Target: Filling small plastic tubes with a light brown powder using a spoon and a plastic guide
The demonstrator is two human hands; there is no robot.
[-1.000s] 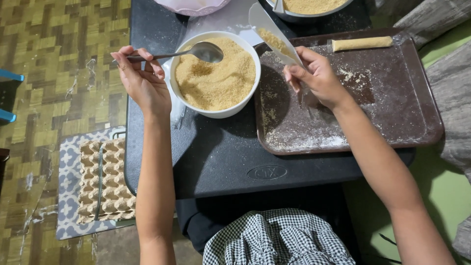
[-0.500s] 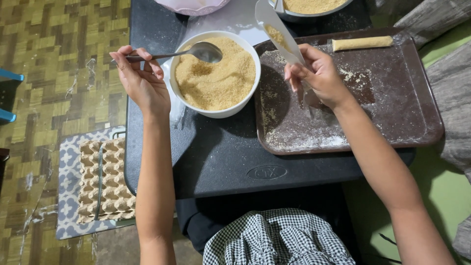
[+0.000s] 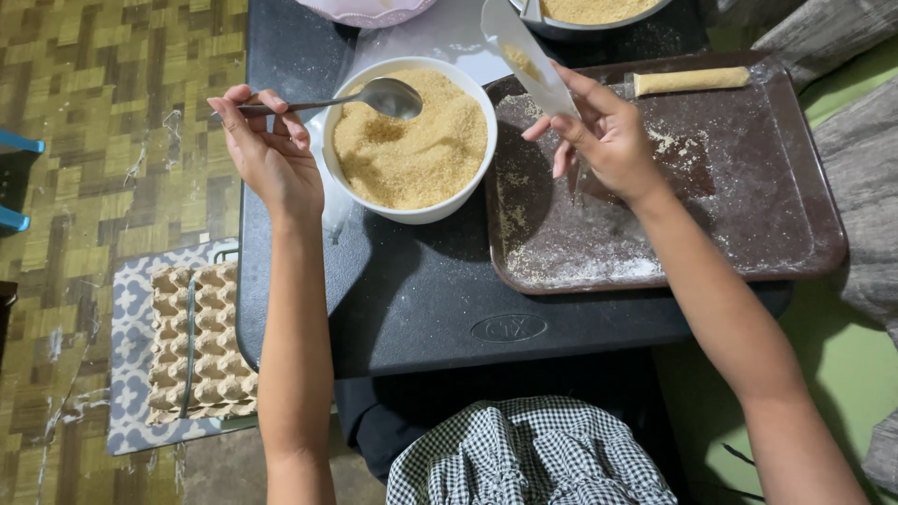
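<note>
My left hand [image 3: 271, 154] holds a metal spoon [image 3: 374, 97] by its handle, the spoon's bowl lying on the tan crumbs in a white bowl [image 3: 412, 140]. My right hand [image 3: 608, 140] grips a long clear plastic sleeve [image 3: 524, 56] with some crumbs inside, tilted up and to the left above the edge of a brown tray [image 3: 748, 224]. One filled tan roll [image 3: 690, 81] lies at the tray's far side. Crumbs dust the tray.
Everything stands on a dark plastic table [image 3: 421, 299]. A second container of crumbs [image 3: 599, 11] and a pink bowl [image 3: 369, 11] sit at the far edge. A cardboard egg tray [image 3: 201, 341] lies on a patterned mat on the floor at left.
My right hand has lifted the plastic sleeve slightly and tilted it more upright. My left hand and the spoon have hardly moved.
</note>
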